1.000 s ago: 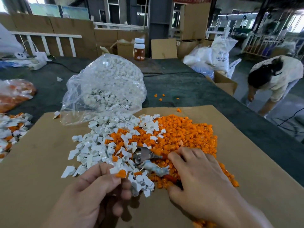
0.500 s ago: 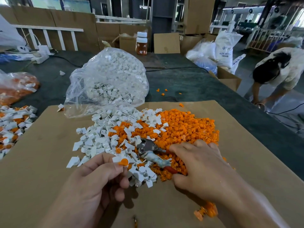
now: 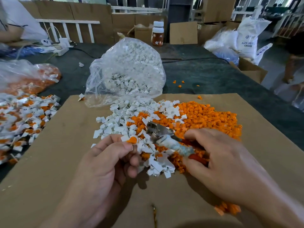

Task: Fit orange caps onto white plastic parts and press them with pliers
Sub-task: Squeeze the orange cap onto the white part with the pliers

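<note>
With a finished pile (image 3: pixel 24 117) at the counter's (image 3: pixel 205 76) left and big heaps of caps (image 3: pixel 205 119) and parts (image 3: pixel 118 122) left, the left hand (image 3: pixel 105 162) pinches a capped part (image 3: pixel 131 140), seemingly unpressed, while the right hand (image 3: pixel 227 165) grips the pliers (image 3: pixel 164 137) beside it.

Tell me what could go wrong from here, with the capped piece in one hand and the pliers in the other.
1. The left hand pinches the capped part right at its fingertips, so the pliers could nip a finger when they close on it.
2. The pliers lie in the mixed pile. Lifting them with the right hand may scatter pieces off the cardboard, beyond which stray orange caps already lie.
</note>
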`<state>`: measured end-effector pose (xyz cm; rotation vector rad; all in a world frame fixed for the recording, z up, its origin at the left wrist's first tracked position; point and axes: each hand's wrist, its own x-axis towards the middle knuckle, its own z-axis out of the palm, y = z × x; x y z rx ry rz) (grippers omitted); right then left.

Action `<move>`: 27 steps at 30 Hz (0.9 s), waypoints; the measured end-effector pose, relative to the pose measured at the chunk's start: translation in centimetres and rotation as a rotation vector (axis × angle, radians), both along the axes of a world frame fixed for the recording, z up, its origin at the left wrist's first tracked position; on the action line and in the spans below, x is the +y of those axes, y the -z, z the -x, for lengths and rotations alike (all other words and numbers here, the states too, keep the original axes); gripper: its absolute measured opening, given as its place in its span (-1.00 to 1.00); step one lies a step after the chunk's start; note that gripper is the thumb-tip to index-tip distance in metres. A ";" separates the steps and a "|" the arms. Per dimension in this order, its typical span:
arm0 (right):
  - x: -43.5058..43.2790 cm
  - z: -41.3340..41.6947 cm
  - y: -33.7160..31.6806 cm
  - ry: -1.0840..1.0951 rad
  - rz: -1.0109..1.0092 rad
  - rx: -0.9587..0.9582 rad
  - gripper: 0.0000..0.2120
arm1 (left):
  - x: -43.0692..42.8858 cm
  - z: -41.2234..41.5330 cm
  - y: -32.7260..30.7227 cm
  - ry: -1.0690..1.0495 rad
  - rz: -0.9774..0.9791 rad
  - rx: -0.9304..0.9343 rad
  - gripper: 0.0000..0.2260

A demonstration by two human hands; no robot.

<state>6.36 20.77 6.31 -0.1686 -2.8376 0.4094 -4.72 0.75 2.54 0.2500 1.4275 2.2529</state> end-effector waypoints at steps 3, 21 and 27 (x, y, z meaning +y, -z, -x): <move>-0.3 0.0 -0.2 -0.047 -0.007 -0.006 -0.61 | 0.1 -0.1 -0.1 -0.019 -0.014 0.011 -0.92; -1.0 -0.4 -0.6 -0.117 0.029 -0.045 -0.61 | 0.1 -0.8 -0.4 -0.059 0.088 0.153 -0.91; -1.0 -0.5 -0.6 -0.121 0.036 -0.055 -0.60 | -0.2 -0.7 0.0 -0.030 0.093 0.184 -0.85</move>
